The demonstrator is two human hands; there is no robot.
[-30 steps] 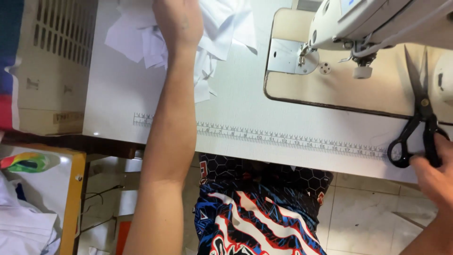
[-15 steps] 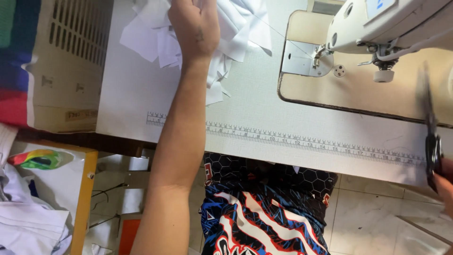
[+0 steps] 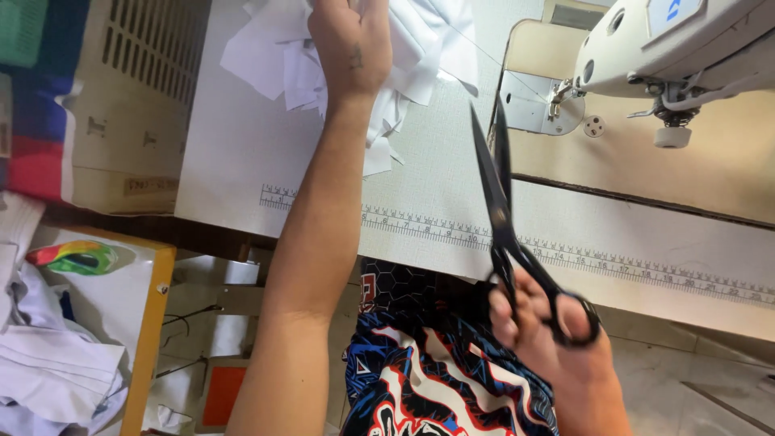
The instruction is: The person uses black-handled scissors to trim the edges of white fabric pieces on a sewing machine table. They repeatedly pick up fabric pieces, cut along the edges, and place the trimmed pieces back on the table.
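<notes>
Scissors (image 3: 517, 242), black and long-bladed, stand in the right hand (image 3: 549, 339) at the near edge of the worktop (image 3: 242, 161), with the fingers threaded through the handle loops and closed around them. The blades point up and away from the person, parted only a little near the tips, and they cross over the printed ruler strip (image 3: 646, 266) that runs along the front edge of the worktop. The blade tips end just beside the metal plate of the sewing machine (image 3: 670, 40), not touching it.

The left hand (image 3: 351, 44) reaches far across the worktop, back of the hand up, and lies flat on a loose pile of white fabric pieces (image 3: 274, 64). Its fingers run out of the top of the view, so whether they pinch any piece cannot be told. The pile spreads to both sides of the wrist, with a few small scraps trailing towards the ruler strip.

The sewing machine is white and sits at the right on a beige base. Left of the worktop stands a cream slotted crate (image 3: 121, 97). Lower left, more white cloth (image 3: 48, 363) lies heaped beside a yellow-edged board (image 3: 149, 339). The person's patterned shorts (image 3: 436, 379) show below the worktop edge.
</notes>
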